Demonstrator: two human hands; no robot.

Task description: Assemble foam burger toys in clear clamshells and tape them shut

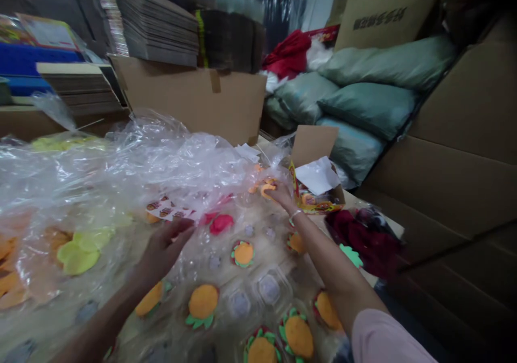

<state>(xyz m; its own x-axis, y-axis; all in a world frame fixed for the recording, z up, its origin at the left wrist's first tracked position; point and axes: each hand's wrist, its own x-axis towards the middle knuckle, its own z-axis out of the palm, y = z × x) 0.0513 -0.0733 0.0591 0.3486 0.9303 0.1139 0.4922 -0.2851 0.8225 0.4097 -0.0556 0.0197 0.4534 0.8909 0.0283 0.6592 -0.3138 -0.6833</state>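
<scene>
My left hand (163, 247) reaches forward over the table with fingers stretched out, at the edge of a big heap of clear plastic bags (121, 163) and close to a printed sticker sheet (167, 209). My right hand (278, 195), a bracelet on its wrist, reaches further ahead and pinches a small orange piece (266, 189) beside an open cardboard box (315, 147). Below both arms lie clear plastic trays (250, 293) with orange flower-shaped pieces (203, 302) on green leaves, and a red piece (221, 223).
Yellow pieces (78, 250) show through the plastic at left. A dark red bundle (363, 234) lies at right. Tall cardboard boxes (456, 153) wall the right side, grey-green sacks (363, 104) and stacked flat cardboard (161, 23) stand behind.
</scene>
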